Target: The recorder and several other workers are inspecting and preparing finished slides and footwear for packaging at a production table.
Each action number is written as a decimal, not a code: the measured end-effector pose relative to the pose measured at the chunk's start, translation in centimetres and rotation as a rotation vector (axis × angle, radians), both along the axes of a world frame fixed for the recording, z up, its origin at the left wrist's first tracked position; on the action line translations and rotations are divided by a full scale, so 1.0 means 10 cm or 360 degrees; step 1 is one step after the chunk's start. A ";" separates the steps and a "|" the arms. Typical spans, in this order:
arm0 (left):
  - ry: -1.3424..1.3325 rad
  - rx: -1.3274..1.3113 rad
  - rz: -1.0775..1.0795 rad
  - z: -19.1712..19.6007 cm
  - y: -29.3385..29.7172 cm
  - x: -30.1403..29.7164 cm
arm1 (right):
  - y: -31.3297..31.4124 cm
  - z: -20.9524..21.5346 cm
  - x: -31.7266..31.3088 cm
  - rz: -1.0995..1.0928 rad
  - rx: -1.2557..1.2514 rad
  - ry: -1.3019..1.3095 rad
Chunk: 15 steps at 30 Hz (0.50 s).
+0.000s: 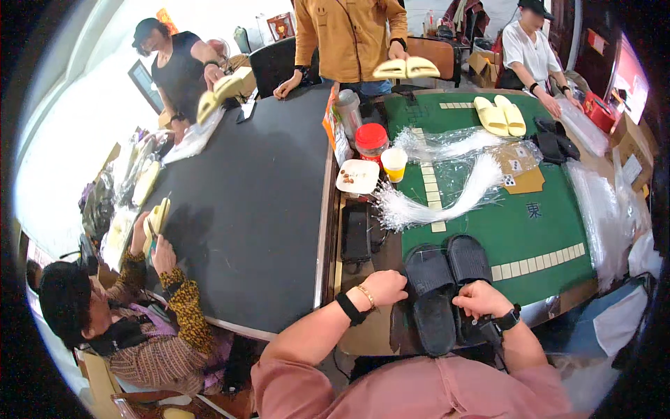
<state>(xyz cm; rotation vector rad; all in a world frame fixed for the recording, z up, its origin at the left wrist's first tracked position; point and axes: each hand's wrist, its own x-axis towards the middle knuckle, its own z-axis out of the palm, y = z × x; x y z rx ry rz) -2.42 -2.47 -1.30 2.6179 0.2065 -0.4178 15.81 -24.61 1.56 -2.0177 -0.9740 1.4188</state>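
Observation:
A pair of black slide sandals lies side by side in front of me, at the near edge of the green mat. A thin pale strand runs across their far ends. My left hand is closed, knuckles up, right against the outer edge of the left sandal. Over the near part of the right sandal, my right hand is curled with its fingertips pressed together. Whatever either hand pinches is hidden or too small to make out.
Beyond the sandals lie white plastic fastener strands and a pair of yellow slides. A red-lidded jar, paper cup and white dish stand left of them. Plastic bags line the right edge. Several co-workers handle slides and bags around the tables.

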 end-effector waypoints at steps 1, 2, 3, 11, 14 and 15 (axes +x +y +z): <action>0.0010 0.0017 -0.0012 0.00 0.00 -0.01 | -0.01 -0.01 0.00 0.0005 -0.0033 -0.0014; -0.0008 0.0019 -0.0019 0.00 0.00 0.00 | -0.01 -0.03 0.00 0.0018 -0.0008 -0.0008; -0.0026 0.0017 -0.0026 -0.01 0.00 -0.01 | -0.02 -0.04 0.00 0.0006 0.0014 0.0014; -0.0067 0.0021 -0.0016 -0.06 -0.01 -0.02 | 0.00 -0.02 0.01 -0.0007 -0.0021 0.0023; -0.0064 0.0036 -0.0012 -0.06 -0.01 -0.02 | 0.00 -0.02 0.01 -0.0004 -0.0036 0.0015; -0.0036 0.0041 -0.0007 -0.06 -0.02 -0.02 | 0.00 -0.03 0.02 -0.0001 -0.0050 0.0021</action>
